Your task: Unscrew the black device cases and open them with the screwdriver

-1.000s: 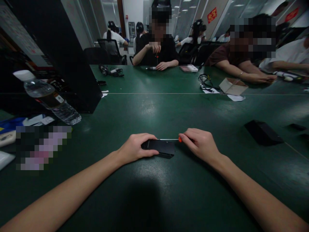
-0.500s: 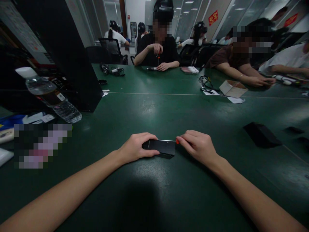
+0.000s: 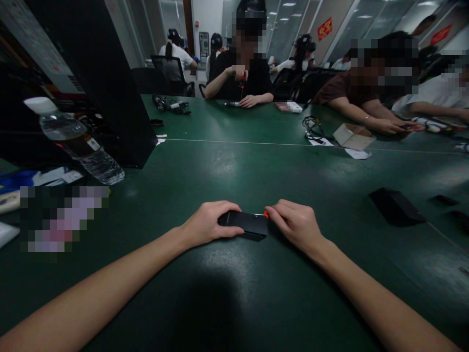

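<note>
Near the middle of the green table (image 3: 227,303), my left hand (image 3: 207,220) is wrapped round the left end of a flat black rectangular case (image 3: 254,224). The thumb presses its near side and the fingers lie along its far side. A lower black piece shows under its front edge. My right hand (image 3: 298,221) is closed on a screwdriver (image 3: 266,214) with an orange-red handle, mostly covered by the fingers. Its thin metal shaft points left along the case's far right edge. I cannot make out where its tip rests.
A water bottle (image 3: 78,139) leans at left beside a tall black panel (image 3: 106,83). A black block (image 3: 394,206) lies at right. Farther back are cables (image 3: 313,127) and an open small box (image 3: 353,136). Across the table a co-worker (image 3: 238,68) holds a screwdriver upright.
My right hand has shifted slightly left with the screwdriver, and less of the shaft shows. The case has moved very slightly right in the picture; my left hand keeps its grip.
</note>
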Available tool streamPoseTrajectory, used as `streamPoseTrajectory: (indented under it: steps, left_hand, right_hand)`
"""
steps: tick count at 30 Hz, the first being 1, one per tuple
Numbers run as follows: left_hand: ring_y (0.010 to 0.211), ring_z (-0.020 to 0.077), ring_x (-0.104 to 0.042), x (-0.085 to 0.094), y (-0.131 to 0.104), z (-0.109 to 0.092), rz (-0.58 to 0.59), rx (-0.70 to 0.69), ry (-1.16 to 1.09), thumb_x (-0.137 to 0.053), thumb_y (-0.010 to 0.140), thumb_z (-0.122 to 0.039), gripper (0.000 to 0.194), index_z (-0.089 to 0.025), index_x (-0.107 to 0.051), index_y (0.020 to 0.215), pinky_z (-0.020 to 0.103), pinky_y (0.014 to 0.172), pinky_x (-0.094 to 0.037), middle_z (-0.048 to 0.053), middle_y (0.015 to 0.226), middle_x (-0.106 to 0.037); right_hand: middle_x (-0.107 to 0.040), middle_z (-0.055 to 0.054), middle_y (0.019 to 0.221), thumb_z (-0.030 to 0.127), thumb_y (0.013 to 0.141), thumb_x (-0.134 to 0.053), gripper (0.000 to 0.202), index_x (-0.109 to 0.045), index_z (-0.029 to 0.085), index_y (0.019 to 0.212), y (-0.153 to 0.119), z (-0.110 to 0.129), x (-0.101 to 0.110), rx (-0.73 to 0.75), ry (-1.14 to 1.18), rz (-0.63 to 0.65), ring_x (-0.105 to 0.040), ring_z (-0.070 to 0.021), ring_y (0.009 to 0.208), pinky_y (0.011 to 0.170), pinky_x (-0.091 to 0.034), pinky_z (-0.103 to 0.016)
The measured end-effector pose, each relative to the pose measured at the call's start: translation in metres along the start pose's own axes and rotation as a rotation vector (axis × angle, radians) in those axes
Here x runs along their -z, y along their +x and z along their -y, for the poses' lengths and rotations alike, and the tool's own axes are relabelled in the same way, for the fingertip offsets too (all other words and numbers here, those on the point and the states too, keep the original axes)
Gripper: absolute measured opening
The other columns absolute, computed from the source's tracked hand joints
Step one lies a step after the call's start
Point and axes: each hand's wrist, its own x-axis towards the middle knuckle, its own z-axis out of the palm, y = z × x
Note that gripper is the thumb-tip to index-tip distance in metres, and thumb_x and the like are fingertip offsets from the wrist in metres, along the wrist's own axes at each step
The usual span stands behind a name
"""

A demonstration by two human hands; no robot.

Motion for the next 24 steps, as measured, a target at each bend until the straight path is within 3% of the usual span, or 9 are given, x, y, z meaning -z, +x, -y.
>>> streamPoseTrajectory:
  steps: [6, 12, 17, 24]
  left_hand:
    - [0.089, 0.0198, -0.069, -0.002, -0.001, 0.002, 0.007, -0.013, -0.004, -0.076, 0.086, -0.044, 0.041, -0.016, -0.067, 0.115, 0.029, 0.079, -0.052, 0.007, 0.103, -0.074]
    - [0.089, 0.0202, -0.070, -0.003, -0.002, 0.003, -0.033, -0.044, 0.012, -0.076, 0.086, -0.045, 0.041, -0.016, -0.068, 0.114, 0.029, 0.079, -0.053, 0.008, 0.103, -0.074]
    - [0.089, 0.0205, -0.070, -0.003, -0.001, 0.001, -0.027, -0.019, 0.007, -0.077, 0.085, -0.046, 0.043, -0.016, -0.068, 0.114, 0.030, 0.080, -0.054, 0.008, 0.102, -0.074]
    - [0.091, 0.0205, -0.071, -0.002, -0.001, 0.001, -0.049, 0.069, 0.008, -0.075, 0.086, -0.048, 0.042, -0.017, -0.068, 0.115, 0.031, 0.079, -0.055, 0.007, 0.105, -0.074]
  right_hand:
    - [-0.056, -0.001, 0.062, 0.032, 0.104, -0.047, 0.041, -0.062, 0.018, 0.068, 0.002, 0.006, -0.006, -0.024, 0.082, 0.021, -0.052, -0.0111, 0.056, 0.058, -0.039, -0.026]
    - [-0.052, 0.002, 0.056, 0.035, 0.105, -0.044, 0.048, -0.052, 0.019, 0.061, 0.004, 0.002, -0.011, -0.116, 0.223, 0.131, -0.047, -0.0105, 0.050, 0.054, -0.035, -0.026]
    - [-0.061, -0.001, 0.066, 0.038, 0.105, -0.044, 0.042, -0.062, 0.019, 0.073, 0.001, -0.007, -0.010, -0.117, 0.135, 0.147, -0.056, -0.0132, 0.061, 0.060, -0.040, -0.027]
    - [-0.068, -0.007, 0.082, 0.047, 0.103, -0.045, 0.041, -0.070, 0.018, 0.087, -0.005, -0.035, -0.004, -0.258, -0.100, 0.097, -0.064, -0.0190, 0.073, 0.066, -0.045, -0.031]
